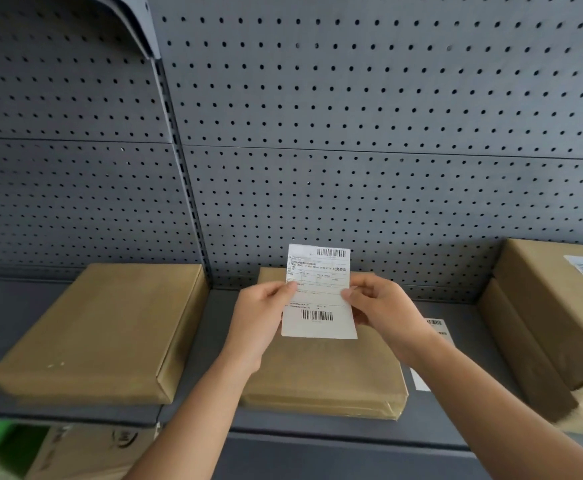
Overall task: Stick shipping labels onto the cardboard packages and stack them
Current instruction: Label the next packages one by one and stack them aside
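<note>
You hold a shipping label above the middle package.

Your left hand [258, 317] pinches the shipping label [318, 292] at its left edge, your right hand [383, 313] at its right, upright over the middle package [335, 372] on the shelf [207, 341].

- The shipping label [318, 292] is thin white paper, matt, with black print.
- The middle package [324, 372] is wrapped in brown kraft paper, smooth and slightly shiny at the folds.
- The left package [103, 330] has the same brown paper wrap, matt.
- The pegboard wall [352, 116] looks like grey painted metal with holes.
- The shelf [317, 427] is grey, matt metal.
</note>
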The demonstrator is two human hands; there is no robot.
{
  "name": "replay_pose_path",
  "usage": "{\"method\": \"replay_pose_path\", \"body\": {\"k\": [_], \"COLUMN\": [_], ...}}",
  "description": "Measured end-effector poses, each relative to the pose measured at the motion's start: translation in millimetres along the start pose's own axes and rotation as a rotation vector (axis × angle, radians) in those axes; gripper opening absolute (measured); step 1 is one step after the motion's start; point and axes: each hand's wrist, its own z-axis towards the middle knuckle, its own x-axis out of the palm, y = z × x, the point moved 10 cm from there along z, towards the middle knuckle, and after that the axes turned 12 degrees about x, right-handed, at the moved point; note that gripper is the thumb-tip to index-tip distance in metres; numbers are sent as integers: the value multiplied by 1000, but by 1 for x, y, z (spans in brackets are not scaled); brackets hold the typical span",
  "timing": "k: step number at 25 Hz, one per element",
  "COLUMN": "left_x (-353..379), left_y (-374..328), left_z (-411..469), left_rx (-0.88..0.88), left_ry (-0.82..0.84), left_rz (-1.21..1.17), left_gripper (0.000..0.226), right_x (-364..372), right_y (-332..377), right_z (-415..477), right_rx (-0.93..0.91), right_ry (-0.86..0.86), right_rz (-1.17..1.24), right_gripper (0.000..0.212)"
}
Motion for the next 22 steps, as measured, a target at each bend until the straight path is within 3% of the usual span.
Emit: {"method": "replay_pose_path", "body": {"k": [7,13,22], "left_x": [-9,-14,4], "left_y": [14,22,25], "left_z": [4,11,19], "left_rx": [26,36,72], "left_ry": [90,83,162], "left_rz": [264,352,586], "left_gripper": [20,10,25], "right_x": [5,4,-3], "right_y": [-17,-24,-30], "right_z": [9,14,19], "right_rx": [45,48,54], "right_ry": [-65,-130,-235], "right_rz": [-131,-231,-463], "right_gripper": [21,27,39]}}
